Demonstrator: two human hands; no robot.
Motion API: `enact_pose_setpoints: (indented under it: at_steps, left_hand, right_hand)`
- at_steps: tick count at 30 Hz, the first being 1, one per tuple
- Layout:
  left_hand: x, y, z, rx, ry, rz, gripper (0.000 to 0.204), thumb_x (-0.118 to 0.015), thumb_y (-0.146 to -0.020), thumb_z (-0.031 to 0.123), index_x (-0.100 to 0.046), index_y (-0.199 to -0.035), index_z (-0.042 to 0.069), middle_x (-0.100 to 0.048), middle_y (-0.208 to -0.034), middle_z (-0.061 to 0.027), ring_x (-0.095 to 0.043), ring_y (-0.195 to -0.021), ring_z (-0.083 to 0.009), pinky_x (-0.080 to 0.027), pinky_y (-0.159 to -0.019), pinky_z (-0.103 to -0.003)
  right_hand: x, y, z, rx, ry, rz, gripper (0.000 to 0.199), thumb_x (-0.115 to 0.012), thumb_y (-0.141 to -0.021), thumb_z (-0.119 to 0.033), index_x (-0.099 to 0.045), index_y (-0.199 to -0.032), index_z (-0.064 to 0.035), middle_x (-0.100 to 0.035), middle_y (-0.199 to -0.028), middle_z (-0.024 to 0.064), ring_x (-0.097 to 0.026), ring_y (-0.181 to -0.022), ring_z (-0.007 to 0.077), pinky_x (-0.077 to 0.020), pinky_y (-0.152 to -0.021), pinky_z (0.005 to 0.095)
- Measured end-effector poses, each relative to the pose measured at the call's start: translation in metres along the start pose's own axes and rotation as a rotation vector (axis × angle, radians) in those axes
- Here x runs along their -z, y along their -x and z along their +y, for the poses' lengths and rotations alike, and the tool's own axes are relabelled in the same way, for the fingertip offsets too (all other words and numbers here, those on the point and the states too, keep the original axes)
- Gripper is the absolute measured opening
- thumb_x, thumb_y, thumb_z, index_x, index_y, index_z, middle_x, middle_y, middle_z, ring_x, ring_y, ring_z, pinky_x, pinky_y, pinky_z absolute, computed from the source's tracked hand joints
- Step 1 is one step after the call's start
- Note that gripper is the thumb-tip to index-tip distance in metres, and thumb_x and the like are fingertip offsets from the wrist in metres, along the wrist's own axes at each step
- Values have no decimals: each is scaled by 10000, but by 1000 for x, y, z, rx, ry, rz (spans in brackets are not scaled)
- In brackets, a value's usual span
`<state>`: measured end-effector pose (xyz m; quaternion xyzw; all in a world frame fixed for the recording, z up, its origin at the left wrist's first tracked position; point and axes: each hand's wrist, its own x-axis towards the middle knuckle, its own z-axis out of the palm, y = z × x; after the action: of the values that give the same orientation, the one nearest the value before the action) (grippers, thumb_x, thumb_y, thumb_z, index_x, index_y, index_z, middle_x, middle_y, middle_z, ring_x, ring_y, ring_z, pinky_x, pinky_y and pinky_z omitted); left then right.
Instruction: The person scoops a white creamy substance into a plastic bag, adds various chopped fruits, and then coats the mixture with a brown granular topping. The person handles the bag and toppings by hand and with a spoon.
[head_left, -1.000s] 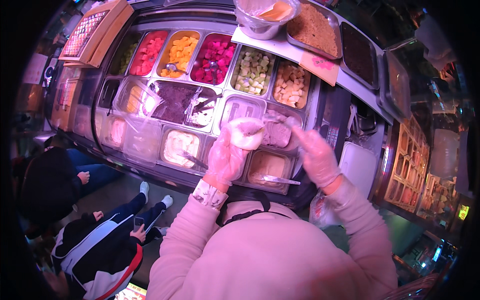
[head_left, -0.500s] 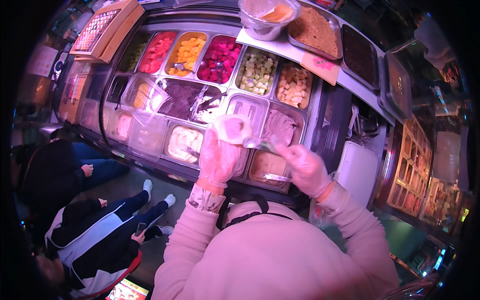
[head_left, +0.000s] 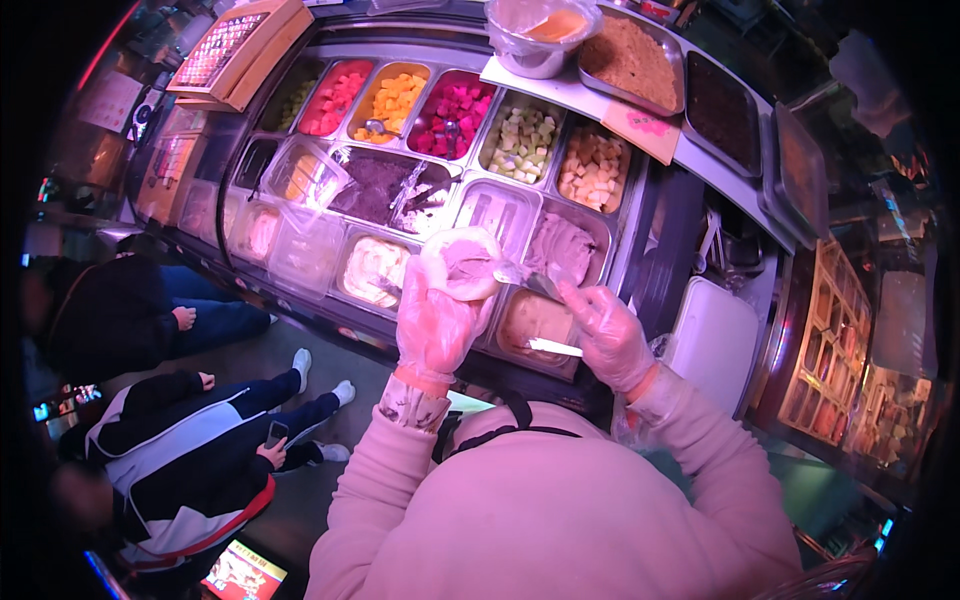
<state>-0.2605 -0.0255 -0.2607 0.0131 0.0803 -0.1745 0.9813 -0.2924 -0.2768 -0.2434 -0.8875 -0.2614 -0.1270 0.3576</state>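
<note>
Disc (head_left: 468,264) rests on left hand (head_left: 437,322), near right hand's (head_left: 608,338) spatula (head_left: 541,284).

From my remote seat I see open air above the fruit tubs (head_left: 520,145). Nearer in, the spatula (head_left: 540,283) bars the gap between left hand (head_left: 435,328) and right hand (head_left: 610,342), and a handle (head_left: 555,347) (bright on my feed) crosses the brown tub (head_left: 533,316). The bowl (head_left: 535,62) obstructs the far edge.

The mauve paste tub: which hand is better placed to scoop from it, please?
Probably the right hand: it holds the spatula near the mauve paste, while the left hand supports the white disc.
</note>
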Motion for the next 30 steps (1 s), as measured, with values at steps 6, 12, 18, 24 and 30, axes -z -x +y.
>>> enact_pose_setpoints:
  at_steps: [6, 12, 18, 24, 30]
  left_hand:
    - [-3, 3, -7, -190, -569, -105, 632, -539, -1083, 471, -482, -1463, -31, -599, -1356, -184, -607, -1230, -264, -491, -1046, -445]
    - [17, 21, 20, -275, -270, 273, 473, -600, -1079, 313, -535, -1428, 0, -602, -1417, -175, -588, -1329, -303, -490, -1141, -448]
    - [58, 7, 34, -337, -735, 354, 237, -595, -1103, 213, -679, -1210, 19, -721, -1133, -63, -704, -1017, -171, -572, -936, -314]
    - [66, 8, 109, -276, -493, 438, 305, -576, -1102, 239, -642, -1326, 42, -723, -1258, -94, -706, -1146, -242, -592, -971, -385]
    - [33, 12, 131, -89, -308, 514, 339, -554, -1112, 222, -605, -1383, 24, -698, -1305, -92, -680, -1210, -240, -556, -1037, -386]
  right_hand:
    - [-36, 13, -3, -96, 98, -14, 693, -598, -881, 104, -544, -1547, -75, -634, -990, 94, -662, -837, 267, -567, -737, 353]
    - [7, 24, -1, -96, -84, 183, 576, -611, -903, 113, -625, -1460, -30, -599, -886, 106, -639, -803, 278, -535, -735, 369]
    - [-34, 18, 74, -455, 326, -169, 286, -587, -976, -89, -710, -1211, 17, -689, -844, 219, -702, -783, 415, -578, -707, 508]
    - [-65, -6, 121, -730, 599, -402, 228, -583, -961, -106, -778, -984, 9, -754, -904, 233, -768, -889, 401, -635, -775, 474]
    - [-115, 18, 144, -743, 758, -311, 199, -557, -949, -62, -751, -956, -19, -762, -950, 226, -779, -828, 368, -632, -685, 464]
